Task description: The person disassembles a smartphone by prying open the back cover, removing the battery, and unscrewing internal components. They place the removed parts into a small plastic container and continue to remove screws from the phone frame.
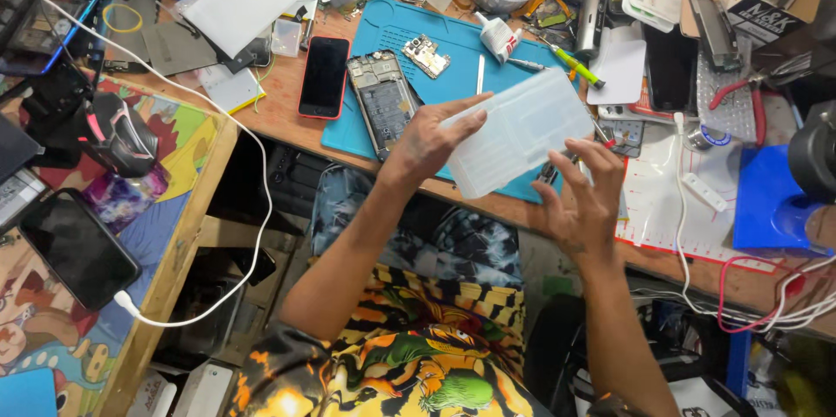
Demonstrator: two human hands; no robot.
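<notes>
I'm gripping translucent plastic box (518, 131) with left hand (428, 140), right hand (582, 199) spreading wide beneath; opened phone (381, 99) lying unassembled on blue mat (396, 34)

The box (521, 131) is frosted, translucent plastic with a matt, faintly ribbed skin. Under it a smooth, matt teal rubber-like mat (409, 30) lies on the worn wooden counter (274, 117). The red-edged phone (324, 76) shows glossy black glass.
</notes>
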